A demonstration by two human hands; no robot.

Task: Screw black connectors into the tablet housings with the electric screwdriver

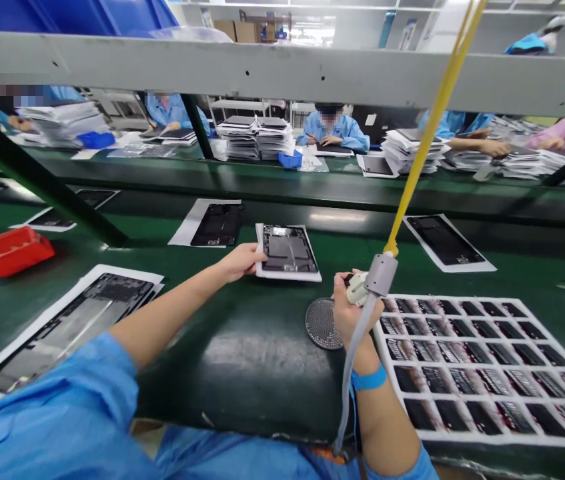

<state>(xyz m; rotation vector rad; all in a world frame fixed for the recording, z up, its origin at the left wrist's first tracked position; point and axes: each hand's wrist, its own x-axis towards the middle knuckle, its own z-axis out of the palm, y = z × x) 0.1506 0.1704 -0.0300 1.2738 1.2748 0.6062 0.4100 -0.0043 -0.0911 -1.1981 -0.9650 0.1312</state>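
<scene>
My left hand [243,261] pinches the left edge of a tablet housing [289,250] and the white sheet under it. The housing's dark inner side faces up, and its near edge seems slightly raised. My right hand [347,310] is wrapped around a hanging corded tool, which looks like an electric screwdriver [358,288]. It hangs on a yellow cord [419,127], with a grey cable [355,360] running down past my wrist; its tip is hidden. Beside my right hand lies a round perforated metal plate [323,324], partly covered by the hand. A blue strap [369,380] circles my right wrist.
To the right lies a white tray [462,435] with rows of dark rectangular pieces. Another housing [77,327] lies on white paper at left, near a red bin [9,252]. More housings [445,240] lie farther back. A grey beam [282,67] crosses above; co-workers sit beyond.
</scene>
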